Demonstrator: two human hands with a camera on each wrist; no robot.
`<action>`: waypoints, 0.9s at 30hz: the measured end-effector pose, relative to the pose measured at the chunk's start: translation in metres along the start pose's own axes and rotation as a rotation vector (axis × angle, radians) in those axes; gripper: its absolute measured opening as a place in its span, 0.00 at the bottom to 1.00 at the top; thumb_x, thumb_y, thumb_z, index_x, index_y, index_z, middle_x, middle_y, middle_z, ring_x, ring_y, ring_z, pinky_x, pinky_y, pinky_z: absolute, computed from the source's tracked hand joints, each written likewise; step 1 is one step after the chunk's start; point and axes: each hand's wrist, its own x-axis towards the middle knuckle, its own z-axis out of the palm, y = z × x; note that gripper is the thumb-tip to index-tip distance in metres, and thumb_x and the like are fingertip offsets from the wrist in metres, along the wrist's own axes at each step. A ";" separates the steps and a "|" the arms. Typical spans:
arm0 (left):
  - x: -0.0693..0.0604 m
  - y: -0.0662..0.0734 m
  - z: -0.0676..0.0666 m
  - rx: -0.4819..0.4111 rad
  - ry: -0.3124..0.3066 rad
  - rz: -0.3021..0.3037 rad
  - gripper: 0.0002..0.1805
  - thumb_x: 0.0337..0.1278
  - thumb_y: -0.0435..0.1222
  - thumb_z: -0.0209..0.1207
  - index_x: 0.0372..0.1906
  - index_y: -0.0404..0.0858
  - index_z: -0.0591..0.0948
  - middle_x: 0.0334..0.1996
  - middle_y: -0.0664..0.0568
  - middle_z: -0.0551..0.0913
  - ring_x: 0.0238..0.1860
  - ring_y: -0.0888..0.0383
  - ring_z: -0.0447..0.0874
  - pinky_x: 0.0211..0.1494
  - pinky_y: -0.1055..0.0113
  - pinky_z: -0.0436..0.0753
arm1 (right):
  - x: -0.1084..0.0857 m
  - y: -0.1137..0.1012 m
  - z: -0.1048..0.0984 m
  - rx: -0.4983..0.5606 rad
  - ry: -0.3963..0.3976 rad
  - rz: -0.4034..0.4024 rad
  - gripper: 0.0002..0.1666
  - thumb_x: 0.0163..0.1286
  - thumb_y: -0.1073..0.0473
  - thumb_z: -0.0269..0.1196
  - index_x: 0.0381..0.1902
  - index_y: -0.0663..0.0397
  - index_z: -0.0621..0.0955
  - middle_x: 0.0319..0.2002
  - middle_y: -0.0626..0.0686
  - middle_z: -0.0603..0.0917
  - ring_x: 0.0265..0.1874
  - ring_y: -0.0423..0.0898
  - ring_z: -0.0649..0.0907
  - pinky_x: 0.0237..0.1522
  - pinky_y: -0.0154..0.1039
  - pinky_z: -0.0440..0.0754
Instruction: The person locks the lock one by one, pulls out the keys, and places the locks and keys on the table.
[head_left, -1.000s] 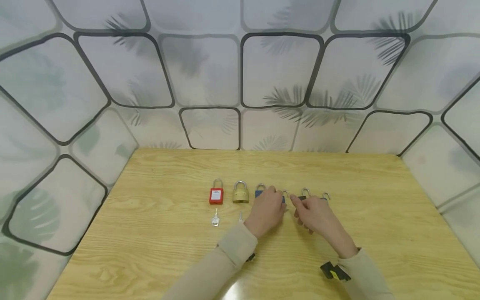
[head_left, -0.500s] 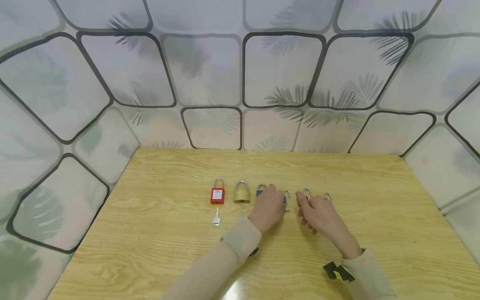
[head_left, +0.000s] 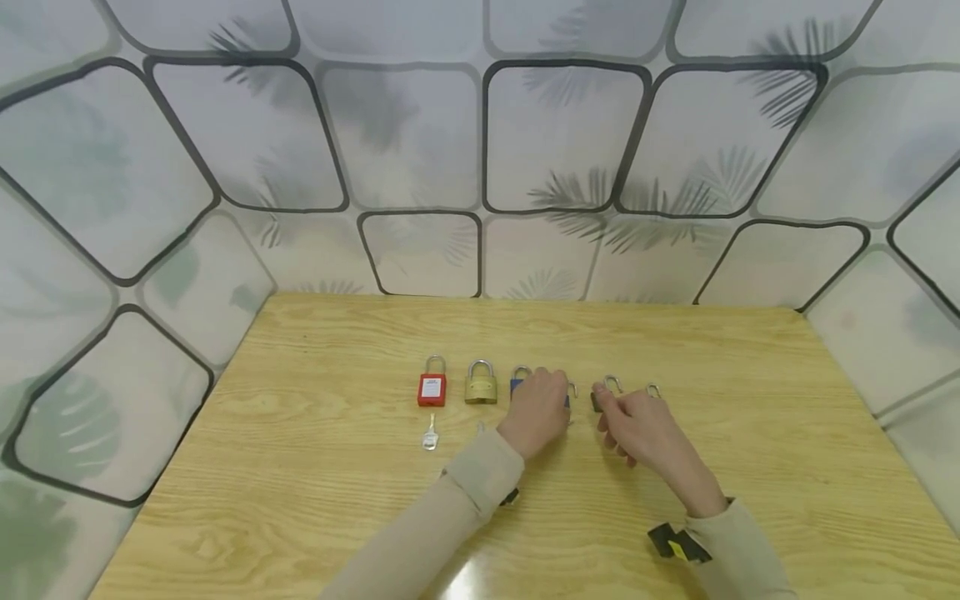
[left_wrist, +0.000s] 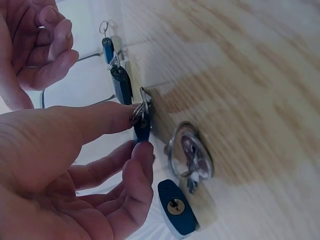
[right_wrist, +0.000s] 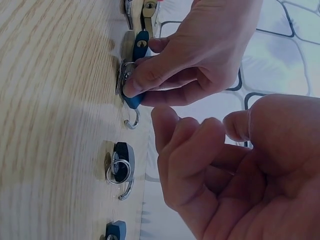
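Currently, a blue padlock (left_wrist: 143, 132) is pinched between thumb and fingers by the left hand (head_left: 536, 412), right of centre in the head view; ringed keys (left_wrist: 143, 106) are gathered at its base, and its shackle is seen open. The right hand (head_left: 636, 427) is held just to its right, fingers loosely bent, nothing visibly gripped. Beside it, a black padlock (right_wrist: 123, 156) with an open shackle is seen. Left of the left hand in the head view, a gold padlock (head_left: 481, 389) and a red padlock (head_left: 431, 390) are stood in line. Seemingly, a key is being worked in the 1 held lock; next, a steadied body and a straight, careful key movement would be called for.
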 end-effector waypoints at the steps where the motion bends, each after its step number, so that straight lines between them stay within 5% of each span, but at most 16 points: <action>1: 0.000 -0.001 0.000 -0.011 -0.001 0.007 0.06 0.63 0.32 0.66 0.37 0.33 0.81 0.26 0.50 0.78 0.21 0.62 0.71 0.18 0.77 0.69 | 0.000 0.000 0.000 -0.002 0.001 0.000 0.42 0.82 0.33 0.42 0.30 0.61 0.84 0.20 0.53 0.84 0.13 0.43 0.78 0.19 0.40 0.81; 6: 0.002 -0.003 -0.001 -0.135 -0.022 0.000 0.05 0.60 0.28 0.65 0.32 0.33 0.80 0.21 0.52 0.75 0.18 0.63 0.68 0.17 0.76 0.66 | 0.000 -0.001 -0.001 -0.007 0.002 0.003 0.41 0.82 0.34 0.43 0.30 0.61 0.85 0.20 0.54 0.84 0.13 0.43 0.78 0.19 0.41 0.82; 11: 0.002 -0.007 -0.001 -0.316 -0.062 -0.070 0.11 0.58 0.28 0.67 0.25 0.35 0.78 0.15 0.55 0.72 0.14 0.63 0.68 0.15 0.76 0.66 | 0.000 -0.001 -0.002 0.002 0.007 0.002 0.41 0.82 0.34 0.43 0.31 0.62 0.85 0.21 0.54 0.85 0.14 0.44 0.79 0.20 0.43 0.83; 16: -0.001 -0.013 -0.003 -0.455 -0.083 -0.089 0.08 0.59 0.30 0.69 0.26 0.31 0.85 0.11 0.57 0.73 0.12 0.64 0.66 0.14 0.76 0.66 | 0.000 -0.002 -0.002 0.006 0.028 -0.012 0.41 0.82 0.33 0.44 0.32 0.62 0.85 0.23 0.54 0.86 0.15 0.44 0.79 0.20 0.42 0.83; 21: -0.004 -0.022 -0.012 -0.499 -0.013 -0.043 0.07 0.59 0.34 0.71 0.36 0.32 0.89 0.22 0.54 0.84 0.20 0.66 0.75 0.23 0.77 0.74 | -0.001 -0.003 -0.004 0.024 0.077 -0.038 0.40 0.81 0.32 0.45 0.34 0.62 0.85 0.26 0.56 0.87 0.17 0.45 0.81 0.21 0.41 0.83; 27: -0.011 -0.029 -0.021 -0.636 0.043 -0.060 0.12 0.59 0.39 0.72 0.43 0.36 0.89 0.32 0.54 0.88 0.31 0.66 0.82 0.34 0.75 0.82 | -0.002 -0.007 -0.004 0.060 0.175 -0.094 0.37 0.80 0.34 0.49 0.39 0.62 0.85 0.31 0.58 0.88 0.24 0.47 0.85 0.24 0.37 0.84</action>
